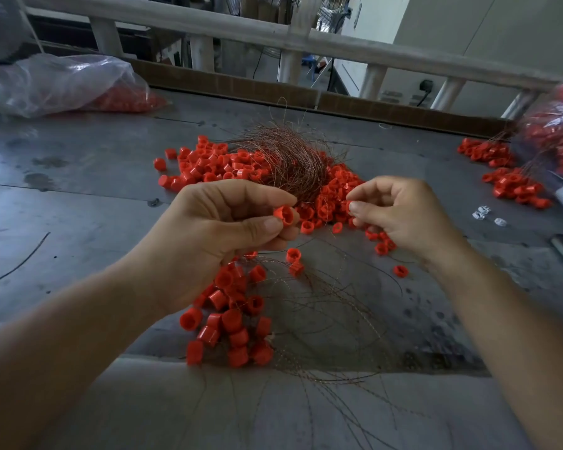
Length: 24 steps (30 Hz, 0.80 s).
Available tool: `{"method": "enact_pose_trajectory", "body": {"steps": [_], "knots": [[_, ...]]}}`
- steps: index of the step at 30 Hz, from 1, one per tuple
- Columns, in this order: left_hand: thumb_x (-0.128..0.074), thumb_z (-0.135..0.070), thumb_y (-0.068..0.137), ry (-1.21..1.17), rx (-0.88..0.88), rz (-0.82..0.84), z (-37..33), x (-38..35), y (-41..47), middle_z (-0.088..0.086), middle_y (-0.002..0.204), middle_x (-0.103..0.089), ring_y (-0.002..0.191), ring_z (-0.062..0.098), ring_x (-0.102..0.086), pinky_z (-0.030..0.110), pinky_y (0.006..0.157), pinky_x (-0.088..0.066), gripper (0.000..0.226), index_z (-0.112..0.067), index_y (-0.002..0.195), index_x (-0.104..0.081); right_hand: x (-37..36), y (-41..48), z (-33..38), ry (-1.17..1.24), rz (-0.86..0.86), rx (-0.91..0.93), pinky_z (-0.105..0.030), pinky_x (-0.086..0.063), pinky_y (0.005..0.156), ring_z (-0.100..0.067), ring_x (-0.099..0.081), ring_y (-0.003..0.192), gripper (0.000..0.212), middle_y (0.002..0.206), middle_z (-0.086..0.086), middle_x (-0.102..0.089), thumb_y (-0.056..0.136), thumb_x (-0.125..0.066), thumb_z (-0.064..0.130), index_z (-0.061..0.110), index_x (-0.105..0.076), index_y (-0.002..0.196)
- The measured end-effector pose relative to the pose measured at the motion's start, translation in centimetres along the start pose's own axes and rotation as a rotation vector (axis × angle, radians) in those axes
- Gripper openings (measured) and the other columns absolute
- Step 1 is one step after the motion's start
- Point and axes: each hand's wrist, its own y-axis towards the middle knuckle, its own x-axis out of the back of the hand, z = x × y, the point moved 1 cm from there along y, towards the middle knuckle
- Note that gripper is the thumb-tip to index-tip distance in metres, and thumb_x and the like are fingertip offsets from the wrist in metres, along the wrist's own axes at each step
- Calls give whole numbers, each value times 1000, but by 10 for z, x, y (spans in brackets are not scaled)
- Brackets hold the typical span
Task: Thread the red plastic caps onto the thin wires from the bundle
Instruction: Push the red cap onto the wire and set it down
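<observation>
Threading step. Left hand (228,228) pinches one red cap (284,216) above the table (78,206), bore toward right hand (400,216); I can't tell what that one pinches. Next needs a wire tip from the bundle (286,160).

Single head view, close above table (78,190), angled forward-down toward railing (273,37).

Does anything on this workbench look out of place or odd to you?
Two small things. A few white plastic pieces lie at the right of the table, the only non-red parts near the red caps. And one dark wire strand lies alone at the left, far from the wire bundle. Nothing looks damaged.
</observation>
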Motion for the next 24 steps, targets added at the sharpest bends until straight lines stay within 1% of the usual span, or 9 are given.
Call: {"method": "enact_pose_trajectory", "body": {"steps": [2,4,6,7,9,12,15,17,24], "knots": [[-69,-33,58,4,-4,5,-2,-1,-1,-4,92,-73,90,13,-68,24,78,-54,31,-31,89,-73,2,-3,5,250,73,-54,-17,-47,52,-3,-61,54,14,60,4,-66,83,-60,0,13,-63,78],[-68,-34,58,3,-8,18,-4,-2,-1,-7,90,-73,88,10,-68,21,77,-54,30,-33,87,-73,1,-6,11,435,147,-97,-16,-48,50,-6,-63,54,13,61,2,-67,83,-56,0,10,-63,79],[-68,-34,58,-2,-11,28,-6,-4,-2,-9,88,-73,86,8,-68,19,75,-53,29,-33,87,-73,0,-9,16,543,222,-127,-17,-48,49,-8,-63,55,6,62,0,-68,79,-57,7,10,-63,81],[-68,-34,58,-6,-12,28,-6,-5,-2,-9,87,-73,85,7,-68,19,74,-53,29,-33,86,-73,0,-11,18,574,253,-133,-18,-48,49,-8,-64,55,9,63,0,-68,75,-58,12,10,-63,82],[-68,-33,57,-10,-9,22,-7,-6,-2,-9,86,-73,84,7,-68,19,74,-54,29,-33,86,-73,-3,-14,21,612,302,-132,-17,-47,48,-8,-64,54,15,63,-1,-68,69,-58,17,12,-63,82],[-73,-28,59,-4,-6,21,-8,-7,-3,-8,84,-73,82,7,-68,20,75,-54,27,-32,86,-74,-7,-19,23,653,329,-108,-16,-46,46,-8,-63,51,14,61,-1,-68,67,-58,17,15,-65,78],[-66,-19,60,-59,-7,0,-9,-8,-4,-1,81,-74,78,11,-70,19,68,-55,27,-26,84,-75,-9,-20,25,679,365,-82,-16,-48,46,-9,-64,53,15,62,-2,-68,67,-58,15,20,-72,70],[-65,-15,59,-93,-4,-17,-10,-9,-4,4,80,-74,76,13,-70,18,65,-54,28,-22,83,-76,-8,-21,28,694,396,-74,-16,-49,46,-10,-64,55,15,64,-3,-68,68,-58,15,20,-73,70],[-66,-16,56,-102,8,-30,-12,-11,-5,5,77,-73,73,14,-70,18,64,-54,28,-20,82,-76,-13,-26,32,684,421,-89,-16,-48,47,-9,-63,54,13,62,-2,-67,69,-57,19,11,-60,79]]}}
